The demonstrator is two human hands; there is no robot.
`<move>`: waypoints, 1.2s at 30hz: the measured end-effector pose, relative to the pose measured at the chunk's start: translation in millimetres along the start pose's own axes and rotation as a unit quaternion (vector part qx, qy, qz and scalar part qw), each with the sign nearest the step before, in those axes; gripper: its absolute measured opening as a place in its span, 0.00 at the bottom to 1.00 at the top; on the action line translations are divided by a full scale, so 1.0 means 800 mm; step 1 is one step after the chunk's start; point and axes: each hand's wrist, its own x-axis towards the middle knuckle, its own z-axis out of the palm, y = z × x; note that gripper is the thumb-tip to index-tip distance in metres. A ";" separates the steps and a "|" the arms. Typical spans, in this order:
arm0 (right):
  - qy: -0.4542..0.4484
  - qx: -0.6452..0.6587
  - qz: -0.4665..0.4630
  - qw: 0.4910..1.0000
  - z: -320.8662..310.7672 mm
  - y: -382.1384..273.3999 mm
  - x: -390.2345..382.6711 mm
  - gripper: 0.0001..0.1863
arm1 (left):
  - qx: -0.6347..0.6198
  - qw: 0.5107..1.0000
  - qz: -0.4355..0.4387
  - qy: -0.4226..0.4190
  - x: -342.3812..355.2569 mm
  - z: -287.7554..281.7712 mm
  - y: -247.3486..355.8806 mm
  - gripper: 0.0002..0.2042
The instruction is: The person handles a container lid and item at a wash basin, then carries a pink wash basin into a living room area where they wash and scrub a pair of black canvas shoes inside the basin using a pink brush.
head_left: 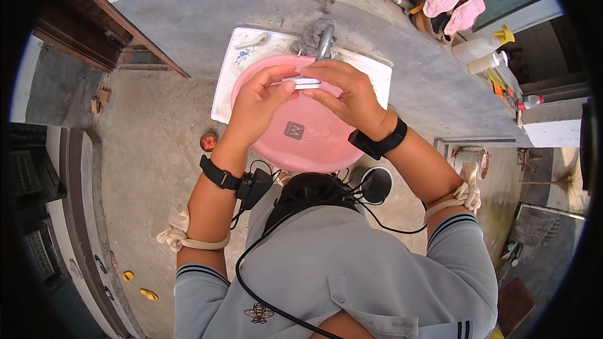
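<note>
Floor [141,116] of bare concrete runs along the left of the work position, with open room beyond the left forearm. Grey wall [201,22] closes off the far side behind the white sink [222,91], whose raised edge limits reach on both sides. Pink basin [323,132] sits in the sink, its round rim passing beneath both forearms and its near edge close to the wearer's waist.

Right hand [347,91]: fingers bent, thumb and fingertips closed on the right end of a small white object. Left hand [259,95]: partly curled, thumb and fingers pinching the same object's left end. Metal tap [325,43] stands directly beyond the hands and is the nearest obstruction; a grey scrubbing wad [308,42] lies against it. Black cable [250,248] crosses the shirt. White spoon [252,41] rests on the sink's far left corner.

White object [304,83]: flat, held above the basin's far part, kind not determinable. Markings: one dark square [294,130] with a pale character on the basin floor; an embroidered bee [258,313] on the shirt.
</note>
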 end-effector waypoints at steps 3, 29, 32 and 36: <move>0.012 0.042 0.021 0.999 0.006 -0.001 -0.001 0.19 | 0.005 1.000 -0.003 0.009 0.000 -0.001 0.000 0.17; -0.017 0.209 0.140 0.968 0.007 0.007 -0.006 0.23 | 0.006 0.993 0.108 -0.044 -0.003 0.014 -0.004 0.23; -0.002 0.195 0.108 0.975 0.005 0.003 -0.004 0.23 | 0.004 0.993 0.109 -0.050 -0.003 0.017 0.000 0.23; 0.000 0.199 0.130 0.971 0.004 0.007 -0.004 0.25 | 0.022 0.992 0.122 -0.036 0.000 0.016 -0.003 0.22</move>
